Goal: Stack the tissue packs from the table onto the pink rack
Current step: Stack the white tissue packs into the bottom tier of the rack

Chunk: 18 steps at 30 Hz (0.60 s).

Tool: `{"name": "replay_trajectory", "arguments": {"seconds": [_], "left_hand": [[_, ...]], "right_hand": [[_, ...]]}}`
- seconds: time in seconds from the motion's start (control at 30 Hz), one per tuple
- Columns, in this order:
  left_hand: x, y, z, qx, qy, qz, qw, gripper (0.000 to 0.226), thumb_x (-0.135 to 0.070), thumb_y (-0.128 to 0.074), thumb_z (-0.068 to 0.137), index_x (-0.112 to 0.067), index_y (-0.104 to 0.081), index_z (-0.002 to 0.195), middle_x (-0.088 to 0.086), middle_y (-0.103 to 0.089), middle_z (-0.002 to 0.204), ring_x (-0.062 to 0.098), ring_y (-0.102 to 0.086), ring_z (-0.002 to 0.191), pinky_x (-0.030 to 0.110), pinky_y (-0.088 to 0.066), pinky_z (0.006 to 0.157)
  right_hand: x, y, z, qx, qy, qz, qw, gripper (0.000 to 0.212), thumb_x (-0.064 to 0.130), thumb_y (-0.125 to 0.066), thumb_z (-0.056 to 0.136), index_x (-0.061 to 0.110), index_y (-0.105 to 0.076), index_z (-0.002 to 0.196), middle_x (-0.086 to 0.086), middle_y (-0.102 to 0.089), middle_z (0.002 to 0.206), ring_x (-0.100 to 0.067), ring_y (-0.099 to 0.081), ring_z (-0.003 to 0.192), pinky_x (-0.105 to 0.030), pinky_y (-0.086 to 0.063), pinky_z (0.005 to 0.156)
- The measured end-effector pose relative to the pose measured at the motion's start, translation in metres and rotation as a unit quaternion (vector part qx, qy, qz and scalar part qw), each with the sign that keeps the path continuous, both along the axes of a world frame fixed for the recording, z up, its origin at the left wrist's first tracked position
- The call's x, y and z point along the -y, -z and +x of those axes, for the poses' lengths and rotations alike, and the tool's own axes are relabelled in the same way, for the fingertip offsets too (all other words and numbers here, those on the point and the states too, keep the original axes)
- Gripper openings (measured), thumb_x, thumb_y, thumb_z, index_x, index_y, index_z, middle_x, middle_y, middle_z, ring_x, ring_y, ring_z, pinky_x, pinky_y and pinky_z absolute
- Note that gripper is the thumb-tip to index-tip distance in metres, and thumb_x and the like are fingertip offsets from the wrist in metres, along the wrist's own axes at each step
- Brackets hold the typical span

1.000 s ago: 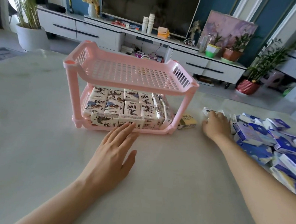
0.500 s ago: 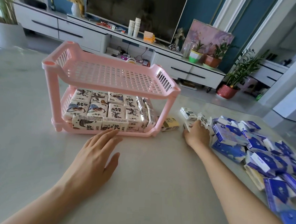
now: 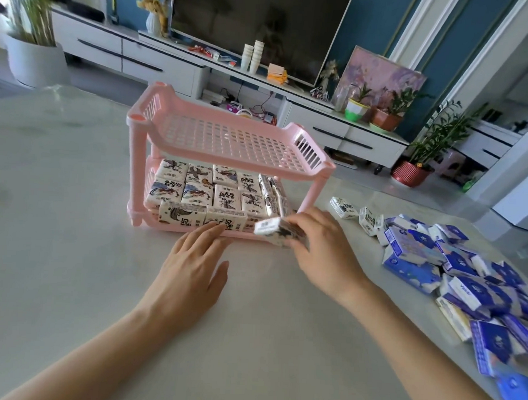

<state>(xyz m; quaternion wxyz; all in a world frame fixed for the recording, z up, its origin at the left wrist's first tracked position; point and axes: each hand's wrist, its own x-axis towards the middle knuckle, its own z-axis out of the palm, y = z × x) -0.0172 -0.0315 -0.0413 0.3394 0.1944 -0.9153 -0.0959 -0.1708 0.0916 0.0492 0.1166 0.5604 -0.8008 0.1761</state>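
A two-tier pink rack (image 3: 229, 140) stands on the pale table. Its lower shelf is packed with several white tissue packs (image 3: 195, 193) printed with black and blue figures; its top shelf holds nothing. My right hand (image 3: 321, 251) grips a white tissue pack (image 3: 273, 229) just in front of the rack's lower right corner. My left hand (image 3: 192, 263) lies flat on the table with fingers spread, fingertips touching the front row of packs. Two more white packs (image 3: 345, 207) lie right of the rack.
A heap of blue tissue packs (image 3: 466, 277) covers the right side of the table (image 3: 56, 219). Beyond the table stand a white TV cabinet (image 3: 321, 123), a dark television, potted plants and a white planter (image 3: 34, 62) at far left.
My right hand left the packs at the right, took hold of a white pack and carried it left to the rack's front. My left hand stayed by the lower shelf.
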Motion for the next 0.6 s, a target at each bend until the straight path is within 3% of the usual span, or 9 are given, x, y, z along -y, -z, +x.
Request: {"name": "replay_trajectory", "arguments": {"seconds": [0.1, 0.2, 0.4, 0.6], "left_hand": [[0.000, -0.002, 0.000, 0.004, -0.009, -0.005, 1.000, 0.042, -0.029, -0.039, 0.085, -0.006, -0.062, 0.112, 0.013, -0.059, 0.124, 0.025, -0.045, 0.121, 0.034, -0.028, 0.103], [0.002, -0.002, -0.002, 0.019, -0.028, -0.032, 0.999, 0.046, -0.029, -0.038, 0.086, -0.004, -0.060, 0.118, 0.014, -0.056, 0.129, 0.029, -0.045, 0.126, 0.039, -0.023, 0.107], [0.034, 0.001, 0.005, 0.089, -0.086, -0.089, 0.988, 0.060, -0.036, -0.032, 0.087, -0.005, -0.043, 0.137, 0.015, -0.037, 0.145, 0.029, -0.024, 0.138, 0.048, -0.012, 0.110], [0.047, 0.005, 0.010, 0.100, -0.105, -0.083, 0.986, 0.060, -0.037, -0.030, 0.087, -0.009, -0.039, 0.140, 0.012, -0.029, 0.150, 0.029, -0.022, 0.139, 0.044, -0.007, 0.112]], "right_hand": [[0.028, -0.011, 0.004, -0.113, -0.005, 0.048, 0.992, 0.031, -0.003, -0.060, 0.079, 0.006, -0.062, 0.109, -0.011, -0.062, 0.107, -0.028, -0.053, 0.102, -0.035, -0.038, 0.092], [0.045, -0.017, 0.008, -0.170, -0.007, 0.104, 0.980, 0.034, -0.003, -0.053, 0.078, 0.005, -0.063, 0.110, -0.012, -0.058, 0.112, -0.027, -0.045, 0.109, -0.034, -0.034, 0.094], [0.060, -0.014, 0.007, -0.086, 0.020, 0.141, 0.986, 0.030, -0.001, -0.055, 0.082, 0.006, -0.061, 0.111, -0.008, -0.053, 0.114, -0.023, -0.050, 0.107, -0.030, -0.042, 0.085], [0.062, -0.003, -0.005, -0.048, 0.025, 0.129, 0.990, 0.026, -0.003, -0.054, 0.086, 0.007, -0.060, 0.109, -0.006, -0.054, 0.111, -0.022, -0.050, 0.106, -0.033, -0.045, 0.088]]}}
